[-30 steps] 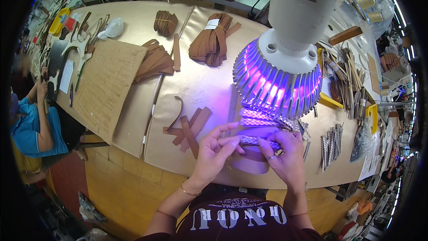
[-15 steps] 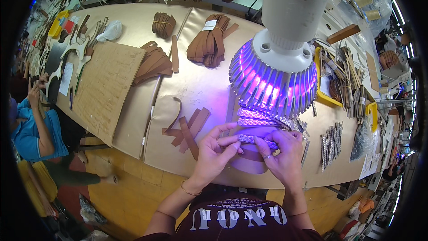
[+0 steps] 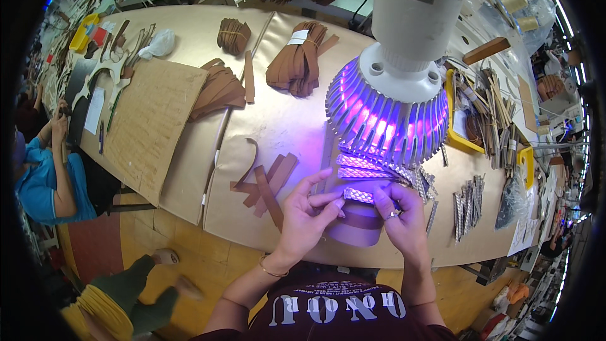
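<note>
A short braided strip point(image 3: 358, 196), lit violet, lies between my two hands under the lamp. My left hand point(image 3: 307, 209) pinches its left end between thumb and fingers, with the index finger raised. My right hand point(image 3: 403, 216), wearing a ring, grips the right end, its thumb over the strip. The part inside my right fingers is hidden. More braided strips point(image 3: 355, 167) lie just beyond, partly under the lamp point(image 3: 388, 110). Below the held strip are a brown band point(image 3: 363, 220) and a pale round-edged piece point(image 3: 353, 235).
Flat brown strips point(image 3: 273, 183) cross each other left of my hands. Brown strip bundles point(image 3: 295, 63) lie farther back. Cut braided pieces point(image 3: 468, 207) and a yellow tray point(image 3: 466, 142) are at right. A board point(image 3: 151, 120) lies left. A seated person in blue point(image 3: 50, 183) and a walking person point(image 3: 126, 297) are beyond.
My right hand has shifted slightly and its thumb now covers more of the strip's right part. My left hand stays nearly in place. The person in yellow at lower left has stepped to the right.
</note>
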Motion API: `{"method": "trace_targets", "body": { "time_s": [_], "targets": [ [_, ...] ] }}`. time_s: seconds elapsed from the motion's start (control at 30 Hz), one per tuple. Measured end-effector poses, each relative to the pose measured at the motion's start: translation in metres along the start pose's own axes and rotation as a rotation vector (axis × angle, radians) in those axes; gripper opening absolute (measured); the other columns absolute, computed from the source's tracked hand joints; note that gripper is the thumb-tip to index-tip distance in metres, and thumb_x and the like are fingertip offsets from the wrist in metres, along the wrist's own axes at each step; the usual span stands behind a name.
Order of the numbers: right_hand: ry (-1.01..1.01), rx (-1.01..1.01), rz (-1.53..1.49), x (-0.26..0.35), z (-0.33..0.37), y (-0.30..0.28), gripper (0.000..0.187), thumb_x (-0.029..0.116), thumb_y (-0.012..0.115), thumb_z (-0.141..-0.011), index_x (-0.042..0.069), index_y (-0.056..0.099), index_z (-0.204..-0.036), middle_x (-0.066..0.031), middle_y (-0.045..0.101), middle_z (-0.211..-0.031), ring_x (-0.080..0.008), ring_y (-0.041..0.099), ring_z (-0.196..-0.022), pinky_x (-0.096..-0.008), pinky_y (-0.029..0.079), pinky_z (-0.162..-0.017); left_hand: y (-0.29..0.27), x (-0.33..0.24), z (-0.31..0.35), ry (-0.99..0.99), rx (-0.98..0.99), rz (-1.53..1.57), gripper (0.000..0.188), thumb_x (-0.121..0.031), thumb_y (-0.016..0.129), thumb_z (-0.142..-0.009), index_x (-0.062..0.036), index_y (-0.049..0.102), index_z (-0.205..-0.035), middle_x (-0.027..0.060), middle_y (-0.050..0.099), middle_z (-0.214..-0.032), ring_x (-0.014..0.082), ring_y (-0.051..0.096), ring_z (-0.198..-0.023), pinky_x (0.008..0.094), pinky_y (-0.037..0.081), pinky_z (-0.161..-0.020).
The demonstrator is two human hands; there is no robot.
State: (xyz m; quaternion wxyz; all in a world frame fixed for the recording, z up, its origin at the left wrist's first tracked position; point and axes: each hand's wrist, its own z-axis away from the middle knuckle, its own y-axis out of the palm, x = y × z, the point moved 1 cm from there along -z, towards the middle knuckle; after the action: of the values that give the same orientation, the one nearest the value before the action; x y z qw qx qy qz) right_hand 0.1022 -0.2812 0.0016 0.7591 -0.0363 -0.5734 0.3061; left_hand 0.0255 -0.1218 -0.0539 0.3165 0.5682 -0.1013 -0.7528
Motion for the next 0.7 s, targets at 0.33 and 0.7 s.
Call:
{"method": "trace_targets", "body": {
  "time_s": [0.33, 0.7],
  "targets": [
    [-0.318, -0.114, 0.395, 0.008, 0.005, 0.003, 0.026, 0.029, 0.068, -0.089, 0.007, 0.064, -0.076, -0.0038, 0.062, -0.073, -0.0212, 0.057, -0.07, -0.0396, 0.032, -0.089, 0.0, -0.001, 0.0, -0.018, 0.012, 0.066, 0.055, 0.005, 0.063, -0.089, 0.005, 0.038, -0.138, 0.0138, 0.072, -0.096, 0.012, 0.066, -0.076, 0.0224, 0.053, -0.072],
    [-0.33, -0.118, 0.456, 0.011, 0.006, 0.004, 0.026, 0.03, 0.068, -0.089, 0.007, 0.064, -0.077, -0.0042, 0.062, -0.073, -0.0217, 0.057, -0.07, -0.0409, 0.032, -0.09, -0.003, -0.002, 0.002, -0.011, 0.05, 0.079, 0.056, 0.004, 0.062, -0.09, 0.0028, 0.038, -0.141, 0.0136, 0.07, -0.098, 0.0111, 0.065, -0.081, 0.0234, 0.052, -0.078]
  ]
}}
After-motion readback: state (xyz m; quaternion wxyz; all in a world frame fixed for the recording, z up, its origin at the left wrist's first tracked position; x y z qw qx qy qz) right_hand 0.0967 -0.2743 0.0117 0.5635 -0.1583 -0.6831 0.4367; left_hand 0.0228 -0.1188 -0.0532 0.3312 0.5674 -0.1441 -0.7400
